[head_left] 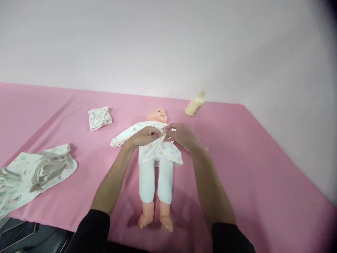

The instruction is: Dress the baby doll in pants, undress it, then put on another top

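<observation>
Black sleeves [92, 228] are being seen nearest the camera, at the bottom edge, with bare forearms being extended over a pink cloth-covered table [263, 182]. At far left, a printed white garment [31, 174] is being left crumpled near the table's front edge; farther back, a small folded white cloth [99, 117] is being left lying apart from it. At centre, a baby doll [156, 168] is being kept on its back, head away from the camera, dressed in a white printed top [158, 149] and white leggings, bare feet pointing toward the viewer. The left hand [144, 136] and right hand [181, 135] are being held together at the doll's chest, fingers pinched on the top's front edges. At right, behind the doll's head, a cream bottle [195, 104] is being left lying on its side.
</observation>
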Demonstrator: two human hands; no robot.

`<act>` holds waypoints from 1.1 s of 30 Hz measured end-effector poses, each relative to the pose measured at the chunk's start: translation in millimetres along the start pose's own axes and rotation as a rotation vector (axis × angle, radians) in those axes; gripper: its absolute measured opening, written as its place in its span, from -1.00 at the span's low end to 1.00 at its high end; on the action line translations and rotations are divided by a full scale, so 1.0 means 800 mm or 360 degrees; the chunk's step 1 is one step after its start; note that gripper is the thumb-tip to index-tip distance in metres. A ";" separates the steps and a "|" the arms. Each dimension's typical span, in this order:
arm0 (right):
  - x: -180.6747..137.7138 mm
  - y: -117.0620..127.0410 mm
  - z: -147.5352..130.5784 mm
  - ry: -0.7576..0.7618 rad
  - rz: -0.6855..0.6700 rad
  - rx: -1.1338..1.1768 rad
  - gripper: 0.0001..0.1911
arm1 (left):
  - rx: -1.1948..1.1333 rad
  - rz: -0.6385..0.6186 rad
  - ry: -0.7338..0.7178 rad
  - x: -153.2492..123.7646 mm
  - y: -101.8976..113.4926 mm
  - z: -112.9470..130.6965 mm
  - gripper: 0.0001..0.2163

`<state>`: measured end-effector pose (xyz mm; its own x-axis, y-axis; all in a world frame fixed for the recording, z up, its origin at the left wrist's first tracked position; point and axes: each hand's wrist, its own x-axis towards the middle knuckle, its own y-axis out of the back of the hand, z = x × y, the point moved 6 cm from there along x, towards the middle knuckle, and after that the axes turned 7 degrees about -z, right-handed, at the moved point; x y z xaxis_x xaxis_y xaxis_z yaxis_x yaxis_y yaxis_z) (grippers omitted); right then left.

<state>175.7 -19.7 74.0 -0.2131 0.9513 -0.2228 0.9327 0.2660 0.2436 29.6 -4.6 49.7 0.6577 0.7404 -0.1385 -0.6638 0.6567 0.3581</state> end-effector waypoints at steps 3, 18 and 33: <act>0.001 0.000 0.001 0.0006 -0.0001 0.0027 -0.91 | 0.0038 0.0022 0.0015 -0.001 -0.003 0.004 -0.64; 0.005 0.005 0.013 -0.0074 0.0083 -0.0195 -0.87 | 0.0508 0.0298 -0.0052 0.003 -0.006 0.024 -0.77; -0.007 0.004 0.000 0.0057 -0.0050 0.0086 -0.81 | 0.0569 0.0503 -0.0086 0.005 -0.001 0.027 -0.71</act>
<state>179.8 -23.9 75.9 -0.2521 0.9478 -0.1951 0.9395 0.2880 0.1854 40.6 -5.2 68.9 0.4672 0.8811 0.0732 -0.6764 0.3029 0.6714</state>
